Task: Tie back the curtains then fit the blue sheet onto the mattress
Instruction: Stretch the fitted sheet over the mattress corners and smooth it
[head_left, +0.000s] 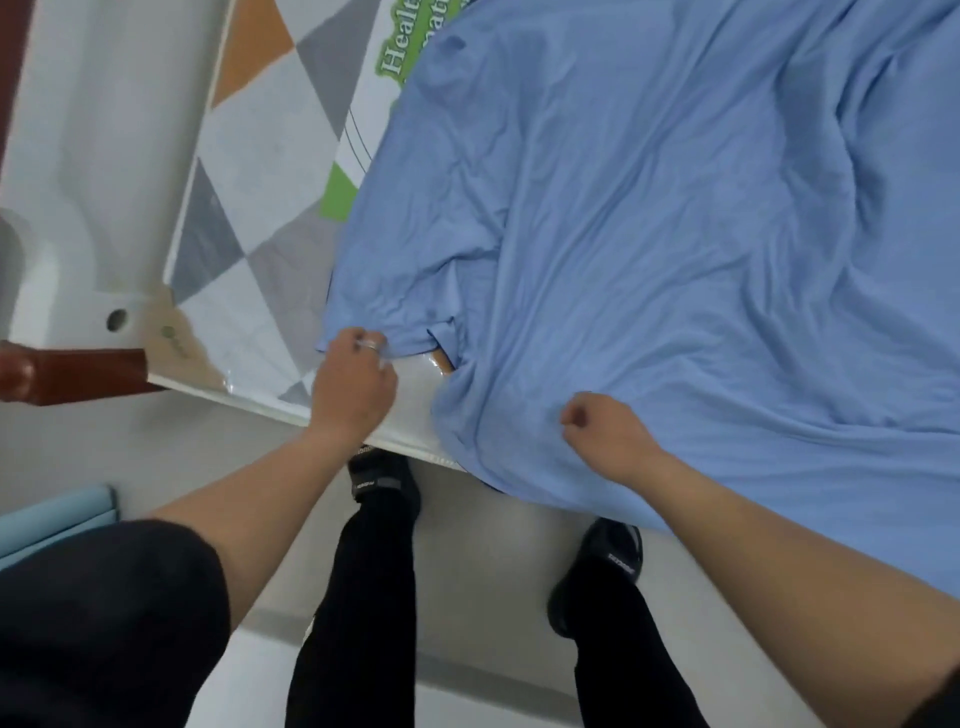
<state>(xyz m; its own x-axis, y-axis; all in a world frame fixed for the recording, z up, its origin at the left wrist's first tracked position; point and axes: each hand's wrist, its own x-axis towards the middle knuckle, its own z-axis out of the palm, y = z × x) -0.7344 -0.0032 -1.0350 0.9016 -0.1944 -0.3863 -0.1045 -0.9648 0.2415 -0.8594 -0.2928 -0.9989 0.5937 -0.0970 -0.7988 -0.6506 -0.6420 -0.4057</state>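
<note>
The blue sheet (649, 218) lies crumpled over most of the mattress (249, 171), which has a grey, white and orange triangle pattern under clear plastic. The mattress's near left corner is bare. My left hand (356, 387), with a ring on one finger, pinches the sheet's loose edge at that corner. My right hand (605, 434) is closed into a fist on a fold of the sheet at the near edge, where the fabric hangs over the side. No curtains are in view.
A white bed frame end (88, 156) with a reddish-brown wooden part (67, 371) stands to the left of the mattress. My legs and black shoes (384, 478) stand on the pale floor against the bed's near side. A light-blue object (57, 512) sits at far left.
</note>
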